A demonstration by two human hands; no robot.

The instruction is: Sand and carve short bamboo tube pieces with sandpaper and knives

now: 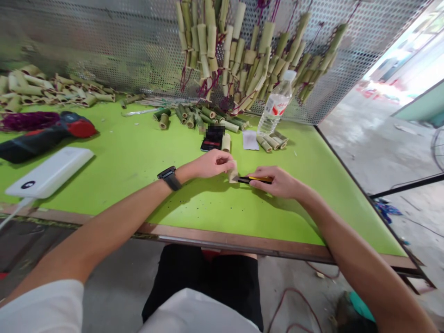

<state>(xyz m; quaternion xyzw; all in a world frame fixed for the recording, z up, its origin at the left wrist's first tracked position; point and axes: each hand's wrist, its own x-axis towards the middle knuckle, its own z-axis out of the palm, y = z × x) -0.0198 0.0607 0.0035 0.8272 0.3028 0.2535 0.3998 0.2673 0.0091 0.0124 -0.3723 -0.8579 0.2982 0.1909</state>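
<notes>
Over the green tabletop (194,208), my left hand (215,163) pinches a small pale piece (233,174) that looks like paper or sandpaper. My right hand (277,181) is closed round a yellow and black cutter (256,179). The cutter's tip touches or lies very near the pale piece's lower right part. Just beyond my left hand, a phone (212,138) lies beside a short bamboo tube (226,143). A square of light paper (250,140) is further right.
A water bottle (276,104) stands behind several cut bamboo tubes (272,141). Bamboo strings (239,55) hang on the perforated metal panel (138,46). At left are a power bank (50,172), a power tool (48,134), purple cord (29,121) and a bamboo pile (45,90).
</notes>
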